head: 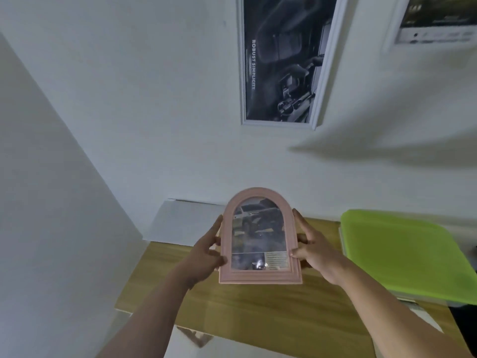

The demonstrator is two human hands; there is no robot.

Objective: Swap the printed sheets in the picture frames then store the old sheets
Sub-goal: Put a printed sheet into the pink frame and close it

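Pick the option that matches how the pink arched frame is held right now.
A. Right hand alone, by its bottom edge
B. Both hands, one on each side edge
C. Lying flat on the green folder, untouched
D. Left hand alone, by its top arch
B: the left hand grips the left edge of the pink frame and the right hand grips its right edge, holding it above the wooden table.

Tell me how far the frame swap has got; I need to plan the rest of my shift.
Nothing looks clearly done. In hand: the pink arched picture frame, a printed sheet showing inside, held over the wooden table by the left hand and right hand. Whether that sheet is old or new cannot be told. The white-framed poster hangs on the wall. No loose sheets are visible; the green plastic folder lies closed.
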